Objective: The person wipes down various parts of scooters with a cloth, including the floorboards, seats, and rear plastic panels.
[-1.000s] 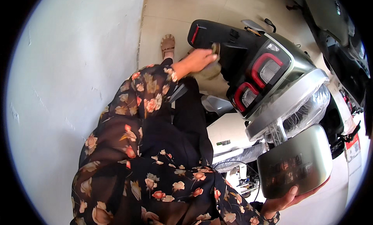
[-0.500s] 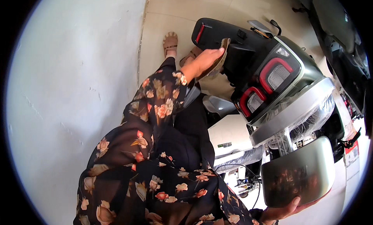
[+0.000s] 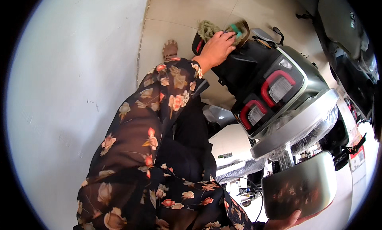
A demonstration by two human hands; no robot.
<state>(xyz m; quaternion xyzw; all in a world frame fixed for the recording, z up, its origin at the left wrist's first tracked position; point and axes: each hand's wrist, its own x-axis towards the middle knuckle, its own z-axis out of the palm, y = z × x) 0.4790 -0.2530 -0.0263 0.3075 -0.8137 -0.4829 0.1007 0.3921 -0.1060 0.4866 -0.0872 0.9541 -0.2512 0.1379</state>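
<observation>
I see the left hand (image 3: 217,49) closed over a bunched olive cloth (image 3: 209,31), which lies at the outer end of the black fender (image 3: 240,67). The fingers spread across a teal patch on it, and I judge that this grip is meant to keep the bundle pressed flat instead of letting it slide off the edge. The arm is stretched well out, its floral sleeve (image 3: 135,142) running alongside the wall (image 3: 67,91), probably because the fender's end is at the far side of the scooter (image 3: 308,67).

Down at lower right, the right hand (image 3: 292,219) holds the lower edge of the rounded grey-green panel (image 3: 298,188), thumb on its face and fingers mostly hidden beneath. I take that hold as steadying, though I cannot tell whether it bears weight. Above the panel is the silver rail (image 3: 298,124), with clear film (image 3: 308,138) around its underside, likely there against scratches. Between the hands sit the red-ringed tail lights (image 3: 278,89), untouched by either. One shoe (image 3: 170,49) shows beside the wall.
</observation>
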